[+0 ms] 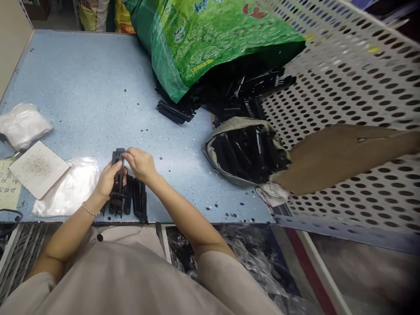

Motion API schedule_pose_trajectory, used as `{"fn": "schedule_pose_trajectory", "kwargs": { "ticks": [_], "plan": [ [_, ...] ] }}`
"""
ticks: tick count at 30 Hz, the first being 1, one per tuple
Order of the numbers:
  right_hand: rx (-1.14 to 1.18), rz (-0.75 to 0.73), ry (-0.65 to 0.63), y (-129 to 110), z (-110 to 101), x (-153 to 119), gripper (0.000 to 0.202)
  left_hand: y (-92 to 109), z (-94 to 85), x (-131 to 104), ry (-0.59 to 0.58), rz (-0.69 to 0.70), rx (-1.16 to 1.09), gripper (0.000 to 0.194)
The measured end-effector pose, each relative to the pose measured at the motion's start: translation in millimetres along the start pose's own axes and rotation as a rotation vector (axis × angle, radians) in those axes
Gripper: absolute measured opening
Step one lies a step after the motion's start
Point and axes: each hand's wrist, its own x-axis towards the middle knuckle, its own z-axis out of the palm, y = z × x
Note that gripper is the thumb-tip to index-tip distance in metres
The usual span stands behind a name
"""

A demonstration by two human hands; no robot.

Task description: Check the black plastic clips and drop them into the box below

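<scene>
A long black plastic part (118, 156) with small holes near its top end stands in my left hand (110, 178), whose thumb and fingers are closed around it. My right hand (141, 163) is closed in a pinch, its fingertips at the upper right edge of that part; whatever they may hold is hidden. Beneath and beside the hands, several similar black parts (140, 199) lie side by side near the front edge of the blue table (82, 83). Left of my left hand is a stack of clear plastic bags (77, 186).
A green sack (197, 39) spills black parts onto the table at the back. An open cloth bag (229, 124) on the right holds more. A perforated white panel (354, 100) borders the right side. On the left are a square board (39, 168) and a plastic bundle (24, 124).
</scene>
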Motion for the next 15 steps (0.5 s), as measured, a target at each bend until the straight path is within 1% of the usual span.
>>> {"fn": "schedule_pose_trajectory", "kwargs": {
  "ticks": [1,2,4,6,8,10,12,15],
  "plan": [
    [0.030,0.000,-0.009,-5.1,1.0,-5.3,0.059,2.7,-3.1,2.5,0.033,0.025,0.014,0.039],
    [0.056,-0.042,-0.016,-11.1,2.0,-13.5,0.058,5.9,-6.3,5.2,0.056,0.039,0.023,0.039],
    [0.063,-0.225,-0.010,-23.0,5.4,-34.9,0.056,12.0,-10.7,10.0,0.076,0.038,0.022,0.039],
    [0.017,-0.378,0.033,-31.6,11.4,-55.4,0.050,15.6,-10.6,12.7,0.070,0.008,0.013,0.040],
    [-0.032,-0.414,0.077,-34.7,17.6,-68.3,0.047,15.8,-6.6,12.9,0.053,-0.034,-0.023,0.039],
    [-0.057,-0.412,0.085,-32.3,19.7,-71.5,0.048,13.4,-1.7,11.5,0.040,-0.085,-0.095,0.040],
    [-0.058,-0.453,0.056,-27.4,16.1,-68.0,0.051,10.1,1.2,10.1,0.048,-0.131,-0.159,0.041],
    [-0.037,-0.534,0.016,-22.2,6.7,-59.9,0.047,8.3,1.0,10.7,0.067,-0.135,-0.151,0.039]
  ]
}}
